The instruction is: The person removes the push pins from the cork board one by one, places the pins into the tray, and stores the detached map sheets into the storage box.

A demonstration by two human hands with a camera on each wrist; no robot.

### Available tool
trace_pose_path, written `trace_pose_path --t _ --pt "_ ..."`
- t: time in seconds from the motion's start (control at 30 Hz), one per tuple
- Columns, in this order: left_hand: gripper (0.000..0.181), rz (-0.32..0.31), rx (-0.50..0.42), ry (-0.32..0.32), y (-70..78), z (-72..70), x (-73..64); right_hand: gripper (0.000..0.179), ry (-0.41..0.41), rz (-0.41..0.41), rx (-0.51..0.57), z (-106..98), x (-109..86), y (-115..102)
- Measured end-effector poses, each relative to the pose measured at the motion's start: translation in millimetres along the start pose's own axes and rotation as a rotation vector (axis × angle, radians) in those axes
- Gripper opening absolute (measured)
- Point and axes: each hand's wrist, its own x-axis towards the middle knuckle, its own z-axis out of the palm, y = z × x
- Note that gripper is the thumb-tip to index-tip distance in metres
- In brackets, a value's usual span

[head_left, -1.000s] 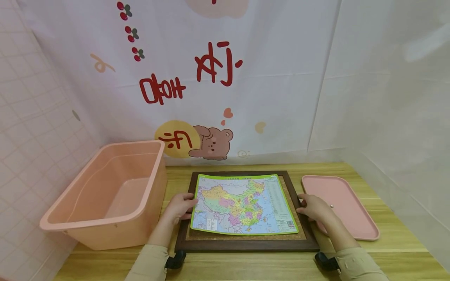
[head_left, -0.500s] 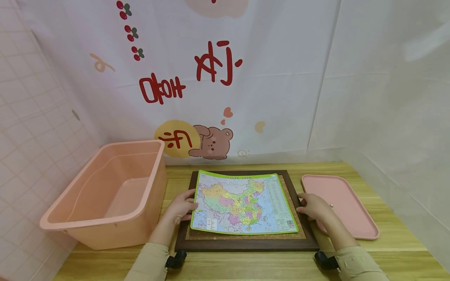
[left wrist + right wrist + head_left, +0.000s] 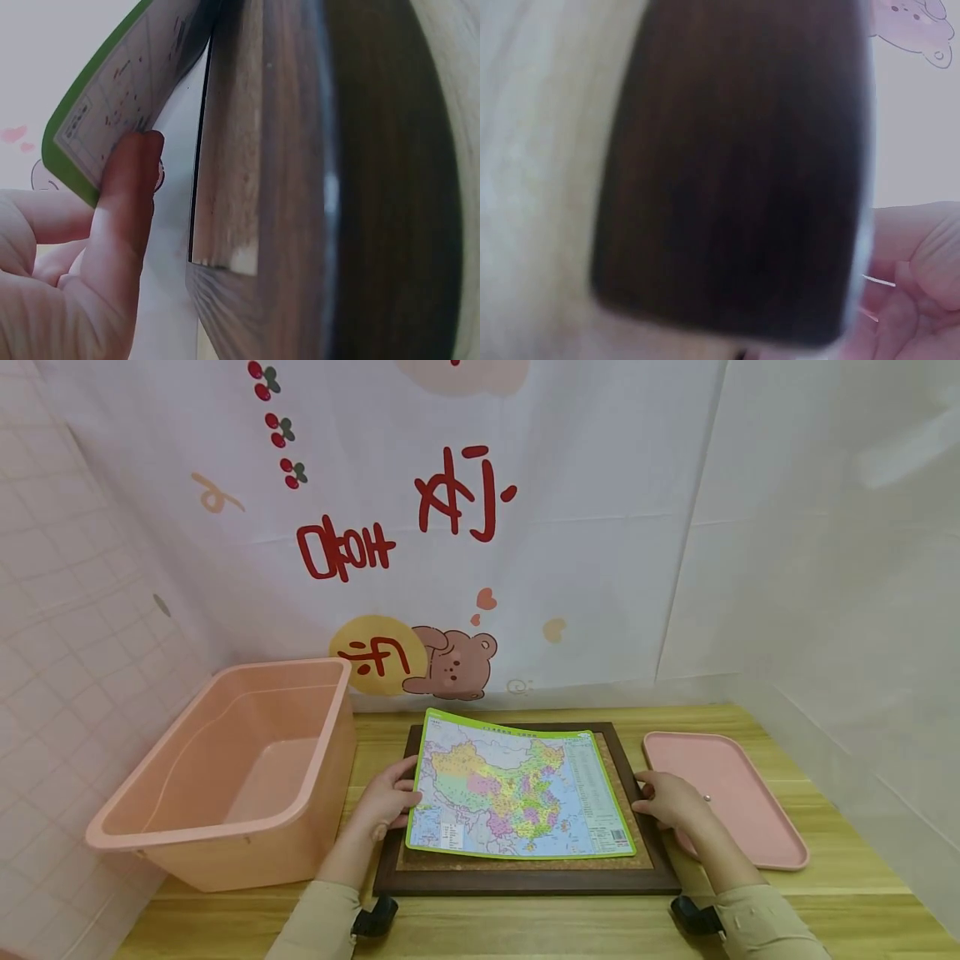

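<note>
A person's left hand (image 3: pixel 386 799) is pinching the raised left side of a map (image 3: pixel 513 797) over a framed corkboard (image 3: pixel 525 883), while the right hand (image 3: pixel 672 800) is gripping the corkboard's right edge with curled fingers. 1 printed bear (image 3: pixel 457 667) is decorating the wall (image 3: pixel 600 552) behind.

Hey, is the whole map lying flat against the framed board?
No, the left hand pinches the map by one edge, holding that edge raised above the frame.
</note>
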Motion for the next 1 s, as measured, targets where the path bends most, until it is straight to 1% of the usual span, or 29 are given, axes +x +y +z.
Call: trace_pose_path --t 0.23,0.4,0.57,0.77,1.0 --pt "0.066 0.018 -0.007 0.015 -1.0 0.8 -0.3 0.055 -0.005 0.020 0.087 0.7 -0.2 5.3" --pt "0.067 0.037 -0.019 0.030 -0.2 1.7 -1.7 0.055 -0.006 0.029 0.107 0.4 -0.3 6.4" --pt "0.067 0.073 -0.039 0.038 5.1 2.1 -6.9 0.056 -0.005 0.032 0.116 0.2 -0.9 6.7" --pt "0.068 0.127 -0.085 0.056 13.8 2.3 -15.3 0.055 -0.008 0.026 0.124 -1.1 -1.6 5.4" --pt "0.067 0.175 -0.095 0.089 22.4 1.0 -22.4 0.055 -0.014 0.025 0.123 -1.6 -1.9 5.1"
